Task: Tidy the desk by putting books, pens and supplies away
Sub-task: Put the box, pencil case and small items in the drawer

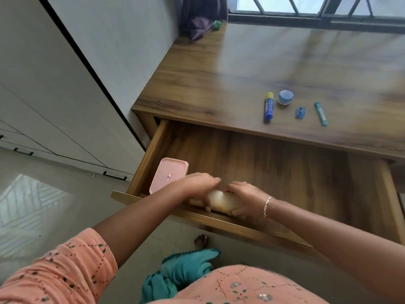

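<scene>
The wooden desk drawer [285,172] stands pulled out below the desk top [263,66]. Both hands grip a pale translucent box [221,201] at the drawer's front edge: my left hand [200,185] on its left end, my right hand [245,194] on its right end. A pink lidded box [168,173] with a small sticker lies in the drawer's front left corner, just left of my left hand. On the desk top lie a blue glue stick [268,107], a small round blue jar [285,96], a blue sharpener [300,112] and a teal tube-shaped item [320,113].
A dark window frame [306,18] runs along the back of the desk. Purple cloth [201,20] hangs at the back left corner beside a small green thing [216,24]. White cabinet doors [43,95] stand to the left. Tiled floor and my foot [200,241] lie below the drawer.
</scene>
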### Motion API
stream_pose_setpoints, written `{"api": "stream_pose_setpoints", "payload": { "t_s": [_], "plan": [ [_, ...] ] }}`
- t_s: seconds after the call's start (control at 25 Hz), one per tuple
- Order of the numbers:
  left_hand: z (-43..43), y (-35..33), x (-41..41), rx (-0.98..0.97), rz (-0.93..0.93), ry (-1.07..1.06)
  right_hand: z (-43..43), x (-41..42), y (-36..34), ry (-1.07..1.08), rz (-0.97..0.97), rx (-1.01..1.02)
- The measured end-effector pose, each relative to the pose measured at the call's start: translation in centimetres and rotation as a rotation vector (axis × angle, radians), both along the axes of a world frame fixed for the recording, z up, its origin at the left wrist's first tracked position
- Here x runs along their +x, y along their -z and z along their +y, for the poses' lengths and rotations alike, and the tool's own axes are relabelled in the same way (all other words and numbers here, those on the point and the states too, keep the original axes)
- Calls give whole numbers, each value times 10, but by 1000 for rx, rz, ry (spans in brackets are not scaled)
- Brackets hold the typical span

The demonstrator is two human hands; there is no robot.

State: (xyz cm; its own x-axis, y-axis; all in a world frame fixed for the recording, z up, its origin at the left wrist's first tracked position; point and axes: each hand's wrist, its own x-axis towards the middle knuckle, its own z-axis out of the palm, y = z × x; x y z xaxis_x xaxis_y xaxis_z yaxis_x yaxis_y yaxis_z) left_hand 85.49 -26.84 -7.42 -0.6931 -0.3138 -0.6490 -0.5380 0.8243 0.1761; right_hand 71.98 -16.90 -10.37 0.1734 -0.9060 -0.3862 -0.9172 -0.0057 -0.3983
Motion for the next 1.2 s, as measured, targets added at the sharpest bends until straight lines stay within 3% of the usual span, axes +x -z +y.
{"api": "stream_pose_setpoints", "payload": {
  "t_s": [0.24, 0.64, 0.76, 0.92, 1.2],
  "plan": [
    [3, 10, 2, 37, -25, -82, 2, 0, 20, -22, 18, 24],
    [8, 9, -4, -49, -26, -4, 12, -3, 21, -13, 31, -21],
    [9, 2, -11, -112, 118, 8, 20, -13, 12, 42, 87, -142],
    [7, -11, -33, -344, 394, 70, 26, -37, -4, 63, 218, -501],
    [-13, -36, -93, -410, 699, -99, 21, -87, -33, 303, 319, -628]
  ]
}}
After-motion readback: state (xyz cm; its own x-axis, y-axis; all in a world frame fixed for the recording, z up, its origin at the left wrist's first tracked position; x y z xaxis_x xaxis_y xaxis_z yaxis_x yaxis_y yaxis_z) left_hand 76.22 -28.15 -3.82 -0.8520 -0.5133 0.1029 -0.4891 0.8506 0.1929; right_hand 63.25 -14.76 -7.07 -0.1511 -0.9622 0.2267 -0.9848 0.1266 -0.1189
